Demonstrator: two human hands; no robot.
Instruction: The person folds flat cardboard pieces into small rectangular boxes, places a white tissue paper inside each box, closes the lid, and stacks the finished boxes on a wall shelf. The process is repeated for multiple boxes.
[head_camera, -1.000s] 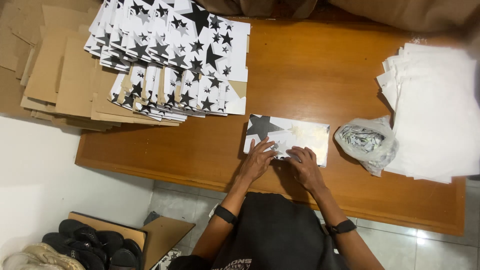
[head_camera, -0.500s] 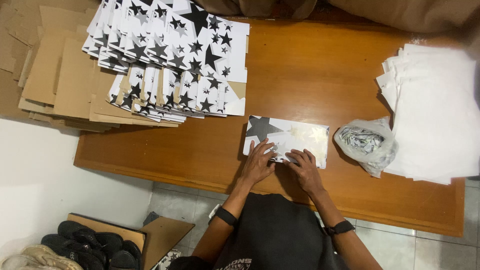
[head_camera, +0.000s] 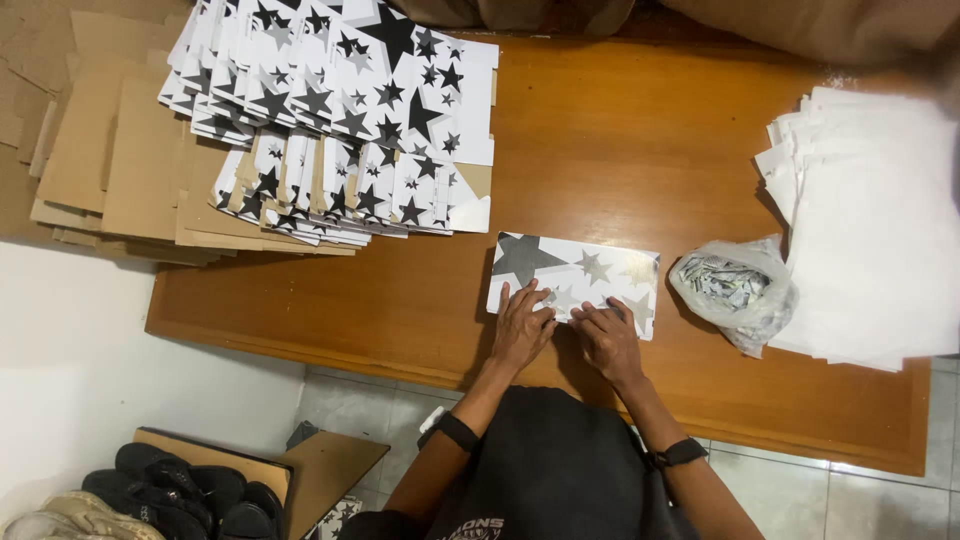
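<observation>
A flat white box with black and grey stars (head_camera: 575, 268) lies on the wooden table (head_camera: 620, 140) right in front of me. My left hand (head_camera: 522, 325) rests on its near left edge, fingers spread and pressing down. My right hand (head_camera: 607, 338) presses the near edge beside it, fingers on the card. Both wrists wear dark bands.
Fanned stacks of flat star-printed box blanks (head_camera: 335, 110) lie at the far left over plain brown cardboard sheets (head_camera: 110, 150). A clear plastic bag of small printed pieces (head_camera: 735, 290) sits right of the box. White paper sheets (head_camera: 870, 220) are piled at the right. Shoes in a box (head_camera: 180, 485) are on the floor.
Both hands stay on the box's near edge; the fingers have shifted slightly. The box has barely moved.
</observation>
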